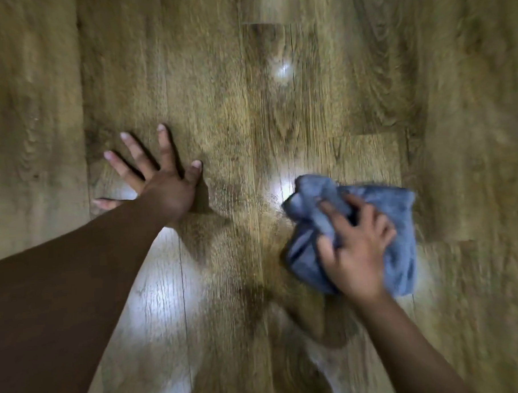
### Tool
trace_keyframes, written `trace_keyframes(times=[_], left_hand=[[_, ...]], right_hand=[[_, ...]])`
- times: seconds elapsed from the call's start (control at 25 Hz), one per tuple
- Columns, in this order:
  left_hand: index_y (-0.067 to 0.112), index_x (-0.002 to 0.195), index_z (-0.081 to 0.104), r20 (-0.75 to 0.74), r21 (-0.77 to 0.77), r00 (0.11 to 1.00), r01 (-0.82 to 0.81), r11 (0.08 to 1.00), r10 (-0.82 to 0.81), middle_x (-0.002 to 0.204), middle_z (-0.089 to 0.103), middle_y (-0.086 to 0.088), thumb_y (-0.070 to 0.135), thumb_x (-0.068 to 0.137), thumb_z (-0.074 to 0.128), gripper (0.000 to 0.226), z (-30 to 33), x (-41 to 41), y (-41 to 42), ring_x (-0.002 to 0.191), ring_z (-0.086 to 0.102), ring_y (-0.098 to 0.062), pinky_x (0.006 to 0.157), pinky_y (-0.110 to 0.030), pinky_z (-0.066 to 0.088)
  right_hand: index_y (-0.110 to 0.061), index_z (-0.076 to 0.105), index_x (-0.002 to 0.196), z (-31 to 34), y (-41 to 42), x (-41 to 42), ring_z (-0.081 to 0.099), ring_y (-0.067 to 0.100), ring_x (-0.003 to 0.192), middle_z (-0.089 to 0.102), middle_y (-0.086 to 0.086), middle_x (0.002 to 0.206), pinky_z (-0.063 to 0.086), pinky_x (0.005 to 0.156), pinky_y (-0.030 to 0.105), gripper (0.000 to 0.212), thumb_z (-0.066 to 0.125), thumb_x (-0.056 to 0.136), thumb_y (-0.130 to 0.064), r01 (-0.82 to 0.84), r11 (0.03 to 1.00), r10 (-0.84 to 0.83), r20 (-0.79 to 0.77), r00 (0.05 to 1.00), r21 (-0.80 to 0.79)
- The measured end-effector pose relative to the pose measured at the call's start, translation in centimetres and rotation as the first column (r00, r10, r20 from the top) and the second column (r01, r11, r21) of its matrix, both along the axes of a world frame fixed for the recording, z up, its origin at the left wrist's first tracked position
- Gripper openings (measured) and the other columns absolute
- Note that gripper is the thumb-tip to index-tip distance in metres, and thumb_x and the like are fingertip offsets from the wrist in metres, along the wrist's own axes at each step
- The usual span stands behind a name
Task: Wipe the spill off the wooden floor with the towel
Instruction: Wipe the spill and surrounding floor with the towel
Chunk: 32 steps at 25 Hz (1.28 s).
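Note:
A crumpled blue-grey towel (pixel 397 220) lies bunched on the wooden floor (pixel 218 109) at the centre right. My right hand (pixel 355 245) grips it from above, fingers curled into the cloth, and looks blurred. My left hand (pixel 159 177) rests flat on the floor at the centre left, fingers spread wide. Bright glossy patches (pixel 278 191) shine on the boards just left of the towel and between my arms; whether they are liquid or light glare I cannot tell.
Wooden planks run away from me across the whole view. A small bright spot (pixel 283 70) glints on the floor farther ahead. No other objects are in view.

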State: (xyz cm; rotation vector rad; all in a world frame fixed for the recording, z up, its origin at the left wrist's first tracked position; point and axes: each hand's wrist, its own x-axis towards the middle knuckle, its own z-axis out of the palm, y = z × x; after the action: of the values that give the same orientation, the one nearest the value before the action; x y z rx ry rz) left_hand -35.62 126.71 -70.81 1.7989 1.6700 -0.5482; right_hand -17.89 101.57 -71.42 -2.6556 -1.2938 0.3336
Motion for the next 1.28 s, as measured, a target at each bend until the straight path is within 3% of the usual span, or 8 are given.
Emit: trace_keyframes(times=[0.2, 0.36, 0.48, 0.68, 0.84, 0.96, 1.12, 1.28], left_hand=[[0.058, 0.147, -0.028, 0.016, 0.002, 1.000, 0.012, 1.000, -0.012, 0.157, -0.048, 0.004, 0.081, 0.093, 0.022, 0.077, -0.4, -0.1, 0.1, 0.145, -0.042, -0.032, 0.098, -0.088, -0.008], [0.059, 0.145, -0.029, 0.015, 0.033, 0.999, 0.036, 0.999, -0.036, 0.157, -0.047, 0.004, 0.085, 0.089, 0.020, 0.078, -1.3, -0.5, -0.1, 0.145, -0.042, -0.033, 0.097, -0.090, -0.008], [0.057, 0.148, -0.025, 0.054, 0.055, 0.997, 0.048, 0.997, -0.051, 0.159, -0.044, 0.000, 0.085, 0.090, 0.021, 0.079, -1.9, -0.9, 0.1, 0.145, -0.040, -0.039, 0.102, -0.088, -0.006], [0.048, 0.156, -0.015, 0.022, 0.157, 0.997, 0.068, 0.985, -0.073, 0.165, -0.033, -0.008, 0.081, 0.091, 0.023, 0.083, -2.9, -0.7, -0.3, 0.148, -0.031, -0.047, 0.112, -0.078, -0.008], [0.044, 0.159, -0.014, 0.044, 0.138, 0.996, 0.068, 0.988, -0.075, 0.165, -0.033, -0.010, 0.076, 0.095, 0.026, 0.082, -1.6, -0.2, -0.4, 0.148, -0.030, -0.048, 0.114, -0.075, -0.009], [0.050, 0.156, -0.017, 0.105, 0.071, 0.971, 0.210, 0.975, -0.217, 0.162, -0.039, -0.002, 0.079, 0.094, 0.031, 0.084, 0.0, -3.4, -2.1, 0.148, -0.035, -0.037, 0.108, -0.082, -0.007], [0.055, 0.147, -0.030, 0.066, -0.058, 0.969, 0.241, 0.969, -0.237, 0.156, -0.049, 0.004, 0.097, 0.070, 0.038, 0.111, 0.9, -10.7, -10.4, 0.145, -0.043, -0.027, 0.102, -0.086, -0.011], [0.057, 0.142, -0.038, 0.038, -0.084, 0.966, 0.259, 0.962, -0.256, 0.152, -0.054, 0.006, 0.098, 0.064, 0.040, 0.118, 0.3, -12.0, -11.5, 0.142, -0.048, -0.026, 0.098, -0.087, -0.011]], right_hand=[[-0.029, 0.064, 0.123, -0.6, 5.6, 8.0, 0.042, 0.042, 0.115, 0.048, 0.016, 0.130, 0.025, 0.102, 0.054, 0.049, 0.050, 0.078, -0.044, 0.367, 0.925, -0.378, 0.150, 0.914, 0.096], [-0.031, 0.064, 0.122, -1.0, 12.2, 8.8, 0.041, 0.043, 0.121, 0.047, 0.016, 0.134, 0.020, 0.104, 0.052, 0.049, 0.048, 0.080, -0.048, 0.490, 0.865, -0.502, 0.186, 0.844, 0.110], [-0.036, 0.059, 0.130, -0.9, 13.2, 6.8, 0.039, 0.040, 0.126, 0.045, 0.013, 0.139, 0.020, 0.104, 0.051, 0.050, 0.048, 0.083, -0.048, 0.418, 0.903, -0.429, 0.176, 0.886, 0.095], [-0.037, 0.063, 0.128, -0.7, 11.0, -3.5, 0.045, 0.033, 0.115, 0.053, 0.009, 0.128, 0.028, 0.098, 0.048, 0.049, 0.055, 0.081, -0.046, 0.046, 0.993, -0.066, 0.183, 0.981, 0.109], [-0.036, 0.063, 0.130, -0.6, 3.5, -12.5, 0.044, 0.031, 0.115, 0.053, 0.006, 0.129, 0.031, 0.100, 0.048, 0.054, 0.059, 0.077, -0.044, -0.128, 0.985, 0.116, 0.102, 0.988, 0.116], [-0.035, 0.061, 0.134, 0.1, -5.4, -15.2, 0.043, 0.033, 0.123, 0.048, 0.004, 0.136, 0.028, 0.102, 0.049, 0.056, 0.055, 0.079, -0.043, -0.203, 0.979, 0.203, 0.034, 0.979, 0.019], [-0.033, 0.060, 0.137, 0.9, -13.7, -10.6, 0.048, 0.039, 0.109, 0.052, 0.014, 0.135, 0.035, 0.094, 0.055, 0.059, 0.049, 0.081, -0.045, -0.124, 0.985, 0.129, 0.030, 0.991, -0.116], [-0.027, 0.060, 0.134, 0.6, -13.7, -2.8, 0.045, 0.044, 0.110, 0.047, 0.021, 0.134, 0.032, 0.095, 0.059, 0.055, 0.048, 0.082, -0.042, 0.139, 0.986, -0.124, 0.148, 0.981, -0.093]])
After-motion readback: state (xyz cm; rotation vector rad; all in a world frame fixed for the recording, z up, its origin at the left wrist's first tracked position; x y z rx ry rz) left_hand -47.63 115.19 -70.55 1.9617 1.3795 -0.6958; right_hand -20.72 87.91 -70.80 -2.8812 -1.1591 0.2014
